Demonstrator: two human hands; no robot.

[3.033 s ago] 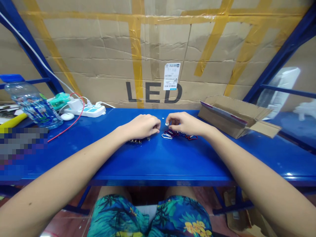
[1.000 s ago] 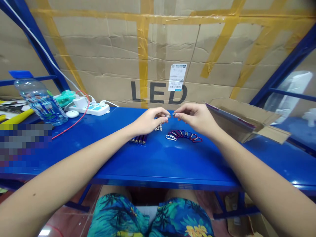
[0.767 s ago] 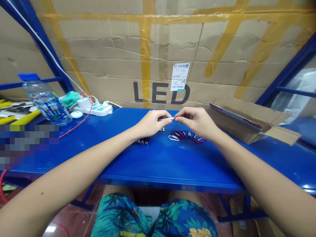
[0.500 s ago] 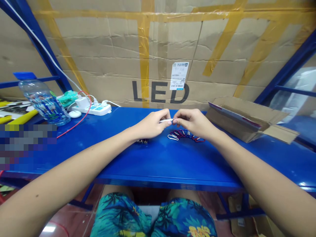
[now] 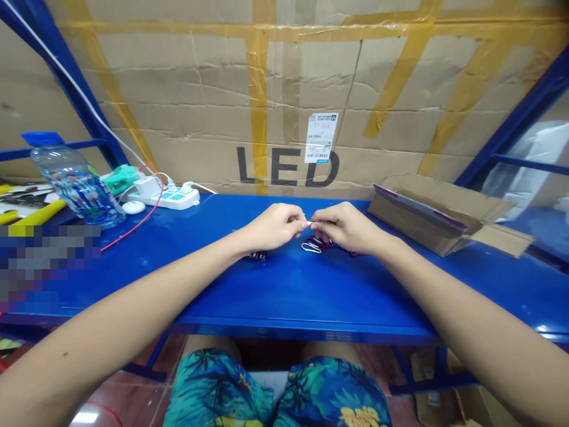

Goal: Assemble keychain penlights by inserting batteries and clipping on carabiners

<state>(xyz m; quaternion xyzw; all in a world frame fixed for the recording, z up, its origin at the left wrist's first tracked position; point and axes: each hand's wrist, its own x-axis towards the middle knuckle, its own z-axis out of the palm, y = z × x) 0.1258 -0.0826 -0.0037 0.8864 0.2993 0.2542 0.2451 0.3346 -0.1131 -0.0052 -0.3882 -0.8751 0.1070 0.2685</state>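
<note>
We have left hand point(image 5: 284, 226) and right hand point(image 5: 341, 224) pinching small pale piece point(image 5: 309, 223) from opposite sides over blue table point(image 5: 293, 296), likely for fine control. Carabiners point(image 5: 313, 245) beside right hand, metal-ended pieces point(image 5: 258, 257), mostly hidden, by left: within easy reach, we judge.

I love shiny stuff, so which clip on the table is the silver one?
The leftmost clip: it looks silvery white, while the other clips that show look reddish or dark. The right hand partly covers those.
</note>
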